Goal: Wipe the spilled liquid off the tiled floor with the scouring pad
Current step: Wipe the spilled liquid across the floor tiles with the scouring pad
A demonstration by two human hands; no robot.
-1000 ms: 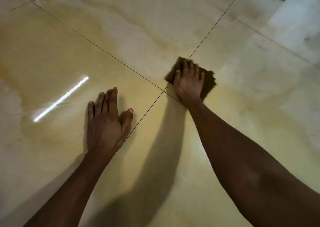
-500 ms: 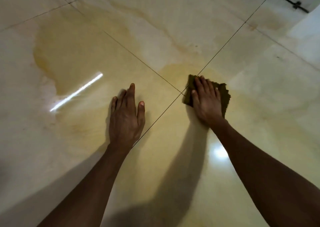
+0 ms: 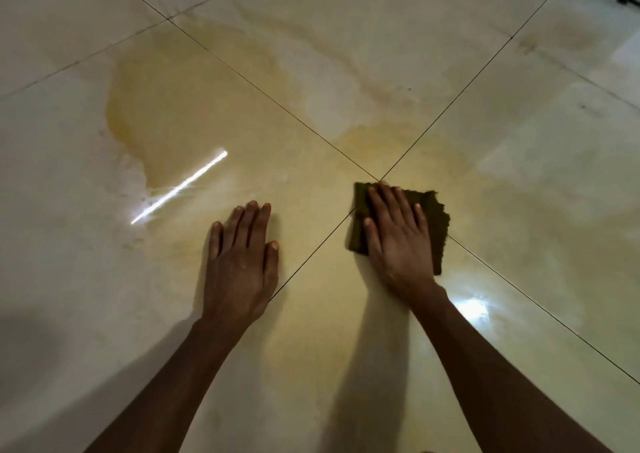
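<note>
My right hand (image 3: pixel 400 241) lies flat on the pad (image 3: pixel 437 217), fingers straight and close together, pressing it onto the floor (image 3: pixel 519 262) rather than curling round it. The pad is dark green with a ragged edge; it shows past my fingertips at the far side, past my thumb on the left, and in a wider strip along the right side of the hand down toward the wrist, so most of the pad sits under my palm and fingers. Its far left corner is just short of the point where four tiles meet, and the pad lies across the grout line (image 3: pixel 311 251) that runs from that point toward me. My left hand (image 3: pixel 240 262) is spread flat on the neighbouring tile, fingers straight and holding nothing, near the pad but not touching it, with the same grout line passing between the two hands. The spill (image 3: pixel 166 113) is a yellowish film spreading over several tiles, its edge clearest far left, well apart from the pad. A bright streak of reflected light (image 3: pixel 180 186) lies beyond my left hand.
</note>
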